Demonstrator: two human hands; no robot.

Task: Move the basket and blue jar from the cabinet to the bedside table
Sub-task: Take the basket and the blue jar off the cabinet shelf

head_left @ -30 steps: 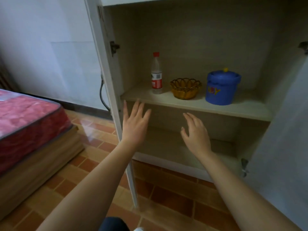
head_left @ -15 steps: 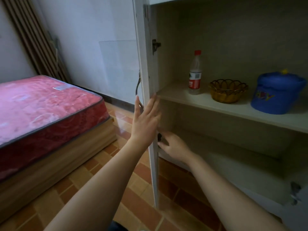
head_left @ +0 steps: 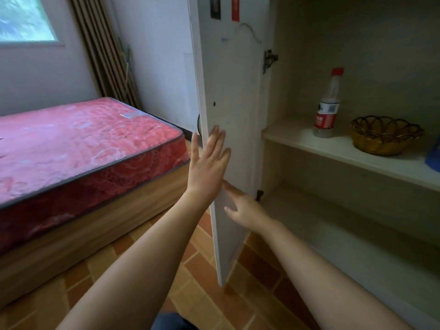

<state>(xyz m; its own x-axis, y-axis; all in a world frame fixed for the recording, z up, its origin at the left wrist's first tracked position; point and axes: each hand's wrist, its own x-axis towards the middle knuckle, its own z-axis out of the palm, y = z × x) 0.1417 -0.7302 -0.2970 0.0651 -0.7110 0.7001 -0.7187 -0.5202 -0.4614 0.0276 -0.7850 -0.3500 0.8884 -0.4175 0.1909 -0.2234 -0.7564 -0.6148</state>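
An amber woven basket (head_left: 384,135) sits on the cabinet's upper shelf (head_left: 321,148). Only a sliver of the blue jar (head_left: 434,158) shows at the right frame edge, beside the basket. My left hand (head_left: 208,163) is flat, fingers spread, against the outer edge of the white cabinet door (head_left: 234,115). My right hand (head_left: 242,206) presses the door's inner face lower down, fingers apart. Both hands hold nothing and are well left of the basket.
A clear plastic bottle with a red cap and label (head_left: 328,106) stands left of the basket. A bed with a red mattress (head_left: 78,144) fills the left. Brown curtains (head_left: 104,48) hang by the window. The floor (head_left: 190,270) is terracotta tile.
The view has swung left, pushing the jar almost out of frame. Both hands moved from in front of the shelves onto the left cabinet door, which now stands edge-on before me.
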